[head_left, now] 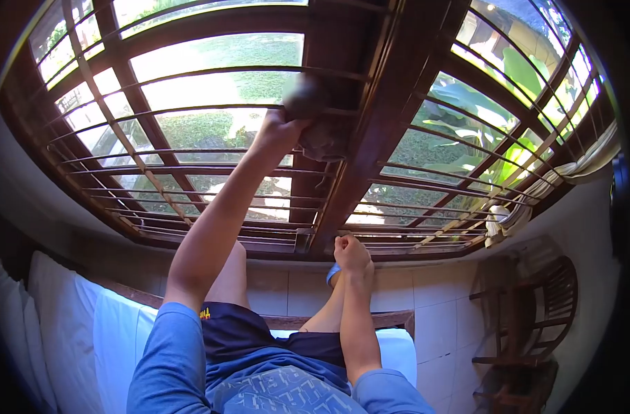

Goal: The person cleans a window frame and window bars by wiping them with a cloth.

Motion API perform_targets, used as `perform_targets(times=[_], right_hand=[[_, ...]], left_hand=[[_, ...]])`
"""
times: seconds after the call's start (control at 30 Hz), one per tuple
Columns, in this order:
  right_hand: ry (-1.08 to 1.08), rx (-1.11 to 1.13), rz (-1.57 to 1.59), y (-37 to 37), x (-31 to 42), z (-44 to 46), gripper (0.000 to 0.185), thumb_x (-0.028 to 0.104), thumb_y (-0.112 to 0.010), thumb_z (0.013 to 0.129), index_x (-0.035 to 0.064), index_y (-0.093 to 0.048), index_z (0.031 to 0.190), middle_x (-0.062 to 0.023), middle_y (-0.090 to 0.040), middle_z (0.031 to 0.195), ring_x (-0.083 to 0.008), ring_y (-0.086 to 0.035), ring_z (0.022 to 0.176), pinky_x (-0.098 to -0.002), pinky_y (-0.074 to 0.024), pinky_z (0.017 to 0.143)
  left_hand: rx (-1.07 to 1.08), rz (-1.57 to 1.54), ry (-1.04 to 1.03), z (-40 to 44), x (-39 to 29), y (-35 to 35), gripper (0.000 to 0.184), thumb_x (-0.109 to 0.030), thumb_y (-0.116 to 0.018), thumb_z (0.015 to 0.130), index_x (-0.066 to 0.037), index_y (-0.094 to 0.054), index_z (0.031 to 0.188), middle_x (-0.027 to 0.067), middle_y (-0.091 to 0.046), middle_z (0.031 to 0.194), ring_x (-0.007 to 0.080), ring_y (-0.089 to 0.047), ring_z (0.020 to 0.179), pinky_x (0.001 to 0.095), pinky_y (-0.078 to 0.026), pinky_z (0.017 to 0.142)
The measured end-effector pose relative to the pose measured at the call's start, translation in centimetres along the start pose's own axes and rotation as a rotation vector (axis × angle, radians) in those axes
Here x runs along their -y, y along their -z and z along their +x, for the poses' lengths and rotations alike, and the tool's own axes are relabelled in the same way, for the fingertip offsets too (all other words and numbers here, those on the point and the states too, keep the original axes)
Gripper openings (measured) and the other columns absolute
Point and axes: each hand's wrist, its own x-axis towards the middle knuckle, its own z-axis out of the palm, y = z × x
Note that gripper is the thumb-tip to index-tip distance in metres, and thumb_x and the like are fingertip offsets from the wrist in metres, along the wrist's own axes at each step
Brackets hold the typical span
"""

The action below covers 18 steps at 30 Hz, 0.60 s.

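Your left hand point(286, 128): raised to the barred wooden window point(396, 103), at a dark bunched cloth point(322, 143) beside the central post; blur hides the fingers, so I cannot tell whether they grasp it. Your right hand point(353, 254): curled into a fist, lower down, near the window's base. To your right: tied cream curtain point(585, 164), wooden chair point(562, 295).

Wooden chair point(522, 310) on tiled floor point(435, 321)
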Motion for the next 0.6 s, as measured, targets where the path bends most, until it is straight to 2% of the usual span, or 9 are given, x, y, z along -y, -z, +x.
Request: perform_targets(times=[0.1,0.27,0.43,0.6], right_hand=[[-0.034,0.033,-0.003,0.5,0.2,0.1,0.028,0.039,-0.061,0.089,0.0129,-0.071,0.088,-0.0044,-0.072,0.077,-0.0324,-0.068,0.073,-0.0422,-0.0513,0.066],[-0.017,0.031,0.013,0.2,0.7,0.4,0.027,0.038,-0.062,0.088,0.0127,-0.071,0.088,-0.0042,-0.072,0.076,-0.0318,-0.068,0.073,-0.0411,-0.0512,0.066],[0.028,0.020,-0.015,-0.7,0.7,0.7,0.027,0.038,-0.063,0.088,0.0119,-0.070,0.087,-0.0042,-0.072,0.076,-0.0311,-0.068,0.072,-0.0402,-0.0510,0.066],[0.046,0.007,0.019,-1.1,1.0,0.7,0.027,0.038,-0.063,0.088,0.0113,-0.070,0.086,-0.0039,-0.072,0.075,-0.0312,-0.067,0.071,-0.0399,-0.0509,0.066]], left_hand=[[0.074,0.212,-0.057,0.1,0.0,0.9,0.023,-0.012,-0.064,0.090,0.005,-0.066,0.105,0.0088,-0.065,0.079,0.0114,-0.057,0.062,0.0218,-0.046,0.054],[0.143,0.056,0.004,0.1,-0.1,-0.1,0.023,-0.013,-0.063,0.089,0.004,-0.066,0.104,0.0070,-0.064,0.076,0.0112,-0.054,0.059,0.0227,-0.043,0.051],[0.220,0.261,0.112,1.5,-0.2,1.2,0.022,-0.015,-0.062,0.089,0.003,-0.066,0.100,0.0072,-0.065,0.077,0.0119,-0.053,0.060,0.0239,-0.042,0.052],[0.250,0.261,0.131,1.9,-0.5,1.6,0.021,-0.016,-0.062,0.088,0.002,-0.066,0.098,0.0071,-0.064,0.077,0.0130,-0.054,0.061,0.0250,-0.044,0.054]])
